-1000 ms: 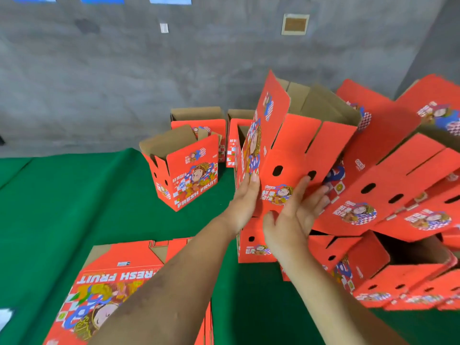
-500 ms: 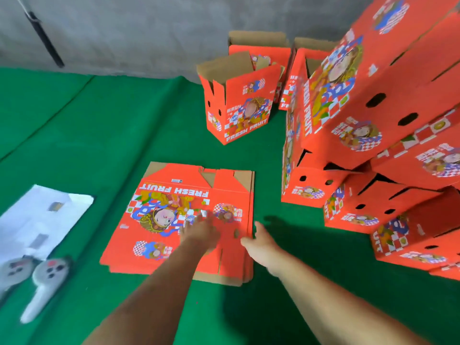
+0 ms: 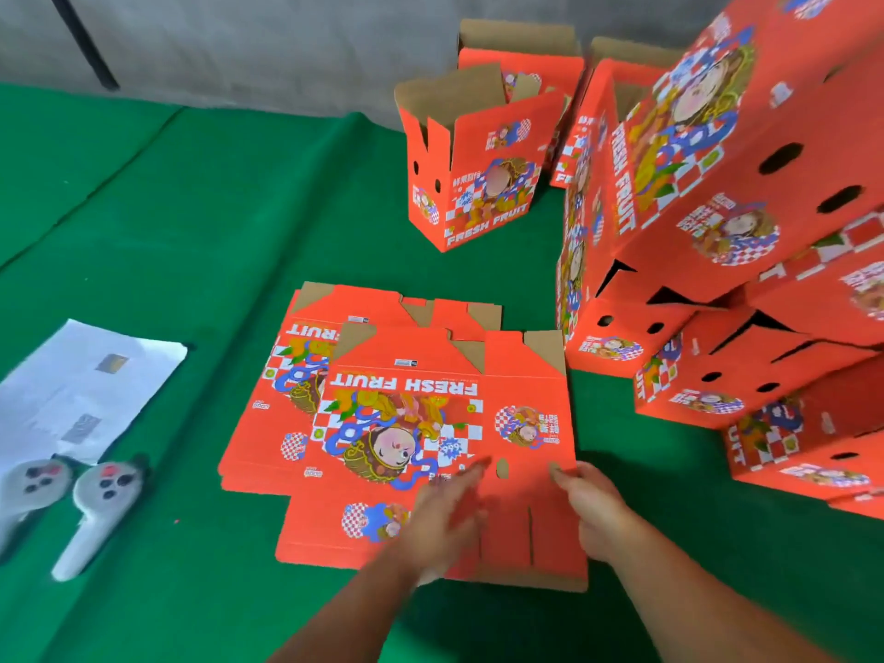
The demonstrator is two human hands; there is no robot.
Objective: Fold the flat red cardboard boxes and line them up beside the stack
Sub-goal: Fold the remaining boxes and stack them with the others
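A grey concrete wall (image 3: 268,45) backs a green cloth-covered surface (image 3: 201,241), where folded red boxes (image 3: 746,260) are heaped at the right and one open-topped folded box (image 3: 483,174) stands apart. The top flat red box (image 3: 430,423) lies askew, pulled off the flat stack (image 3: 268,423) at centre. The right hand (image 3: 591,507) grips its near right edge; the blurred left hand (image 3: 442,523) lies flat on it, fingers straight; white paper (image 3: 81,390) and two grey controllers (image 3: 91,514) sit left.

flat box (image 3: 406,423): cardboard, red printed face, smooth, slight sheen; raw brown at flap edges | folded box (image 3: 478,184): same cardboard, plain matt brown inside | floor cover (image 3: 191,232): green cloth, matt, felt-like | controllers (image 3: 100,495): grey-white plastic, smooth | sheet (image 3: 71,390): white paper
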